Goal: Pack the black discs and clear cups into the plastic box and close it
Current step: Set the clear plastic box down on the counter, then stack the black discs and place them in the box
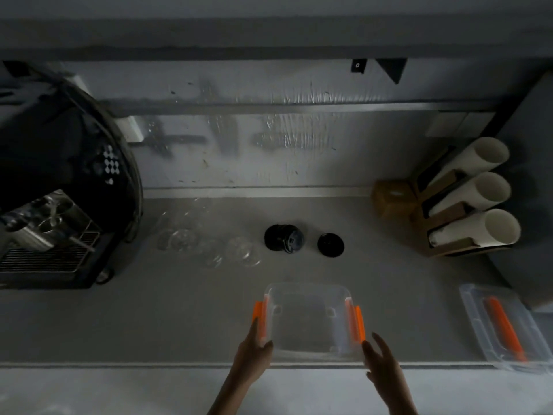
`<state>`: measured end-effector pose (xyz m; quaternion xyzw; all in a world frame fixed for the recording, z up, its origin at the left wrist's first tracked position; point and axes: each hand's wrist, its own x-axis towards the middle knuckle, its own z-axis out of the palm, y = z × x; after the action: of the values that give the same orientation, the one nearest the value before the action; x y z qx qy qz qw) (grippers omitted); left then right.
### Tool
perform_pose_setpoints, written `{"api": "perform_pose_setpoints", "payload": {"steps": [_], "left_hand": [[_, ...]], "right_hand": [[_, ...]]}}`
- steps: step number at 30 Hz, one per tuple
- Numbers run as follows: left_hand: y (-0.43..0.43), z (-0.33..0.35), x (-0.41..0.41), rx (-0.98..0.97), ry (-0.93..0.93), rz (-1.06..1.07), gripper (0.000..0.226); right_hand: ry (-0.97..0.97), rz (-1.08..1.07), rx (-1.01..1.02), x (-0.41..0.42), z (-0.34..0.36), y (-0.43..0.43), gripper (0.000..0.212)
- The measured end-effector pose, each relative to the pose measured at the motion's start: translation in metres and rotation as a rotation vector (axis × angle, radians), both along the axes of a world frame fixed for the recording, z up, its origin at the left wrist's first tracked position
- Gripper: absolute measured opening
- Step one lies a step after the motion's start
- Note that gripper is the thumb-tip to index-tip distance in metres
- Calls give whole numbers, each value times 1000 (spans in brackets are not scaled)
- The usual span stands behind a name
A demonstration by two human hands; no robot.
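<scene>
A clear plastic box (308,287) with orange side latches stands open at the counter's front edge. My left hand (254,353) grips its near left corner by the orange latch. At the near right corner my right hand (380,362) has its fingers spread, touching or just off the box. Beyond the box lie a stack of black discs (282,237) and a single black disc (330,245). Several clear cups (209,244) lie in a loose group left of the discs. The box's clear lid (505,324) with an orange handle rests at the far right.
A black coffee machine (59,181) with a metal drip tray fills the left side. White paper cup stacks in a cardboard holder (469,199) and a brown box (392,199) stand at the back right. A wall runs behind the counter.
</scene>
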<state>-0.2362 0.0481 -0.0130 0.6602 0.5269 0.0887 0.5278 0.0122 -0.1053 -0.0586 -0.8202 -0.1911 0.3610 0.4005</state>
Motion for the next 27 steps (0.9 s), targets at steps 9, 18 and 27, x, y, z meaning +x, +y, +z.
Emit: {"api": "perform_pose_setpoints", "payload": {"steps": [9, 18, 27], "left_hand": [[124, 27, 50, 461, 356, 30, 23], [247, -33, 173, 479, 416, -210, 91], [262, -78, 183, 604, 539, -296, 90]], "right_hand": [[-262, 147, -75, 120, 21, 180, 15], [-484, 448, -387, 123, -43, 282, 71], [-576, 353, -58, 127, -90, 228, 67]]}}
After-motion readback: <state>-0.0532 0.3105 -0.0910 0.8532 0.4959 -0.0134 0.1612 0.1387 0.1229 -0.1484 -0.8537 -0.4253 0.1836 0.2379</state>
